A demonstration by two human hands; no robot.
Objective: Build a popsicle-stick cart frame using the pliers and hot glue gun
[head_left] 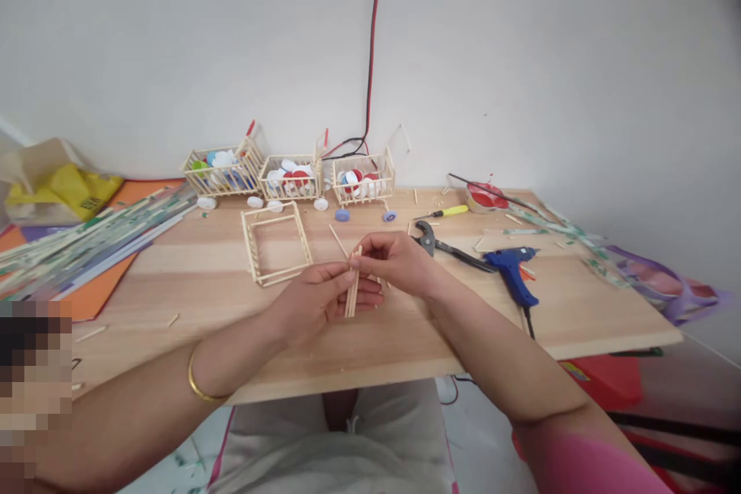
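Closest to me I see a gold bangle point(200, 386) on the left wrist. Just past it, the left hand point(316, 301) and the right hand point(394, 258) meet over the wooden table point(579, 316). Both pinch a small bunch of thin wooden sticks point(352, 289). The sticks stand almost upright, held just above the table. The left fingertips press the middle of the bunch and the right fingertips close on the top.

I think these sticks are very light, dry and not slippery. They are stiff, but so thin that a hard squeeze or a bend could snap them. I would hold them softly near the middle.

Further off lie a square stick frame point(276, 241), pliers point(440, 243) and a blue glue gun point(512, 270). By the wall stand three little stick carts point(289, 176) full of bottle caps.

I can read no words anywhere. The dark mark on the yellow bag point(69, 189) is too small to read.
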